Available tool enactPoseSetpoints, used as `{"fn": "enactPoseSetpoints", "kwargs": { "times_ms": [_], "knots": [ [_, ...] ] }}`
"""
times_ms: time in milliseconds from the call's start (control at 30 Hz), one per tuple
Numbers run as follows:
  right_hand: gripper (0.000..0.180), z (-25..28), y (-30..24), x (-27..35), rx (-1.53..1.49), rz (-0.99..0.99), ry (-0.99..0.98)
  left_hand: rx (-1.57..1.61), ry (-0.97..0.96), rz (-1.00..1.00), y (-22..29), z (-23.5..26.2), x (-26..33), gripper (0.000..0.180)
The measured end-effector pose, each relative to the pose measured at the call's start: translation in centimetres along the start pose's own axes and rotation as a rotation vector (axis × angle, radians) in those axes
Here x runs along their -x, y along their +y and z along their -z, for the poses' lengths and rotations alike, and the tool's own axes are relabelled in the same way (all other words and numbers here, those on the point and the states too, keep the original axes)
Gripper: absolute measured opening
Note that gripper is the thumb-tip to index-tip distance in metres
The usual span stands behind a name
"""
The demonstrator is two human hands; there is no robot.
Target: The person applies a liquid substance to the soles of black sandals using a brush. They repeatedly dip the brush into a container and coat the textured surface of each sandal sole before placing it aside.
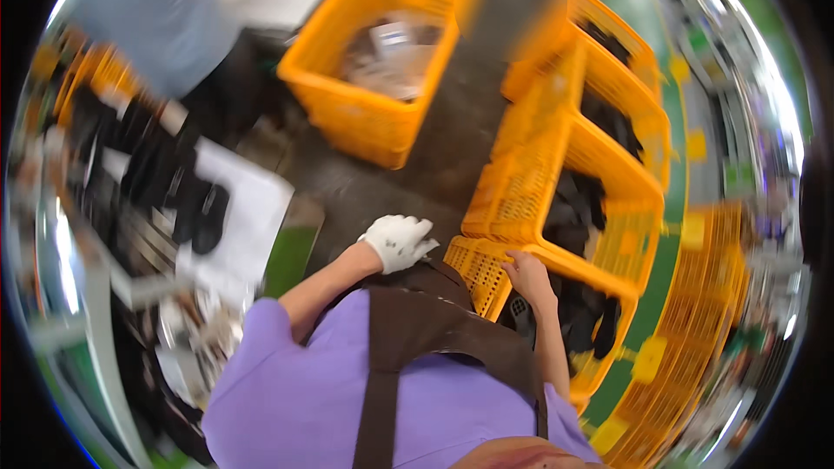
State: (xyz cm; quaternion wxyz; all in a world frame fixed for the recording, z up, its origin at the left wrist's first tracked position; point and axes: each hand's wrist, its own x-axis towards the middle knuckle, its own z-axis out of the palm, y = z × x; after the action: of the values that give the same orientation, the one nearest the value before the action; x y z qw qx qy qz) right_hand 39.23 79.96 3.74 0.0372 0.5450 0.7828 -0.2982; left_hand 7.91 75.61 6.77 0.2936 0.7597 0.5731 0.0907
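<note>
The right hand (527, 275), bare, reaches forward from a bent elbow and rests on the near rim of the nearest orange crate (608, 291); its fingers curl over that rim, gripping the plastic edge. The left hand (399, 241) wears a white glove (401, 234) and hangs just left of that crate, fingers loosely bent and closed on nothing, touching nothing that can be made out. Both forearms rise from a purple shirt (295, 391) crossed by brown apron straps (408, 330).

Under the hands lies a dark grey floor (382, 187), with a green strip curving past the far side of the crate.

The nearest orange crate holds dark, black pieces (584, 313), too blurred to tell apart. Beyond it, more orange crates (599, 135) stand in a row, also filled with black items. Farther left of the row, a separate orange crate (369, 78) sits on the floor holding clear plastic wrapping (391, 56). Well left of the nearest crate, a white sheet (248, 213) lies on a cluttered worktable, and another person in a light blue top (152, 9) stands beyond it.
</note>
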Motion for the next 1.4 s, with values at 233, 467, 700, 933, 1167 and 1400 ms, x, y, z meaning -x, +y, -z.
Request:
{"fn": "enactPoseSetpoints", "kwargs": {
  "times_ms": [233,467,700,933,1167,1400],
  "knots": [
    [0.033,-1.2,3.6,0.6,-0.134,-0.158,-0.109,-0.089,-0.431,-0.266,1.6,-0.3,-9.0,0.038],
    [0.030,3.1,8.8,-10.1,-0.260,-0.197,0.038,-0.085,-0.369,-0.222,-0.3,3.9,-23.8,0.035],
    [0.030,11.3,13.3,-23.9,-0.196,-0.174,0.152,-0.152,-0.304,-0.158,-2.3,8.5,-34.7,0.044],
    [0.021,12.2,18.0,-32.8,-0.264,-0.283,0.599,0.012,-0.326,-0.075,-5.7,8.6,-42.4,0.042],
    [0.016,7.9,16.4,-30.7,-0.731,-0.513,1.056,-0.067,-0.427,-0.146,-10.2,11.1,-47.5,0.043],
    [0.024,-4.2,24.4,-23.9,-0.838,-1.194,0.819,-0.222,-0.563,-0.156,-9.2,8.7,-48.1,0.043]
  ]
}}
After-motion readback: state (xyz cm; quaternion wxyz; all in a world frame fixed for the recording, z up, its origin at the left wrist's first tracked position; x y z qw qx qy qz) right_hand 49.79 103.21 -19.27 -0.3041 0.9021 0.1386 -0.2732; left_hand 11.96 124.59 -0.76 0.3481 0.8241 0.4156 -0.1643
